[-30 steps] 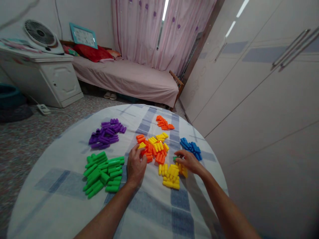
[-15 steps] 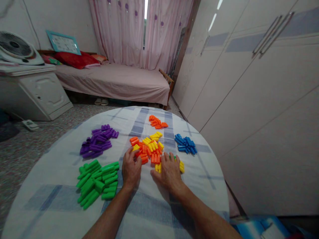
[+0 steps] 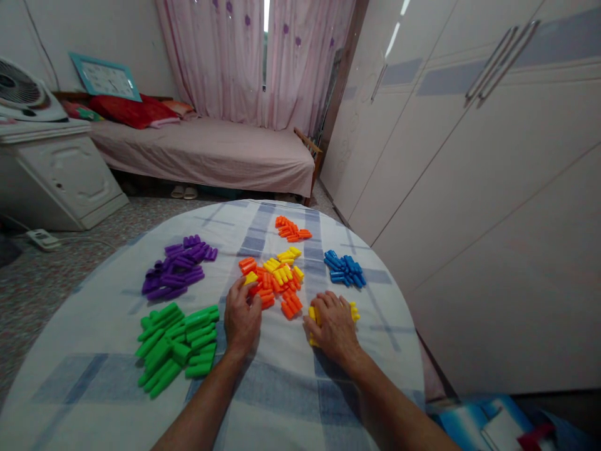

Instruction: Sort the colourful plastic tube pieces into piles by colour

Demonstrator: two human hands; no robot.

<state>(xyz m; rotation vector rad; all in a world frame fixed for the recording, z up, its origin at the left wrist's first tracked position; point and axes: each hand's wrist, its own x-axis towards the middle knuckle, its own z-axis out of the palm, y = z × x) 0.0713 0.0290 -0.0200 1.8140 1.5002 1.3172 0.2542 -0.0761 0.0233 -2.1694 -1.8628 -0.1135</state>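
My left hand [image 3: 241,318] rests at the left edge of a mixed pile, thumb and fingers apart, fingertips by a yellow piece [image 3: 251,278]. Short ribbed orange plastic pieces [image 3: 265,279] and yellow pieces [image 3: 283,274] make up that pile. Palm down, my right hand [image 3: 332,319] lies over a group of yellow plastic pieces [image 3: 354,311]; they show at both its sides, and the rest are hidden beneath it. A few orange pieces [image 3: 292,305] sit between the two hands. Green pieces [image 3: 162,347] lie left of my left hand.
Purple pieces [image 3: 178,269] form a heap at the left, blue pieces [image 3: 345,269] one at the right, and small orange pieces [image 3: 293,229] one at the back. The round table's cloth [image 3: 263,388] is checked. A bed [image 3: 211,150] and a wardrobe [image 3: 469,219] stand beyond.
My right hand has slid right and slightly nearer with the yellow pieces under it, away from the mixed pile. My left hand stays beside the pile. The view has shifted slightly.
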